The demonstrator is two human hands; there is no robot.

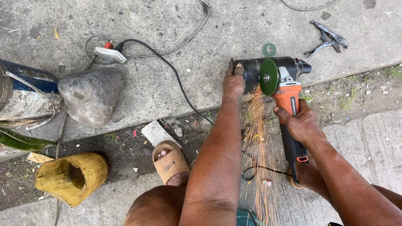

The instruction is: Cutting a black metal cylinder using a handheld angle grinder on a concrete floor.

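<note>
Gripping orange angle grinder (289, 104) with right hand (302, 123), left hand (233, 83) pressing black pipe (251, 71), sparks (259, 142) flying

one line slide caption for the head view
Left hand steadies a black pipe while right hand runs an orange grinder, sparks flying.

grey rock (91, 95) | yellow glove (71, 177) | locking pliers (328, 39) | power strip (109, 54)

Cracked concrete ground (176, 88), dirt strip across it. On it: large rock (91, 95), yellow fabric piece (71, 178), locking pliers (328, 39), white plug adapter (109, 54), black pipe (268, 69).
</note>
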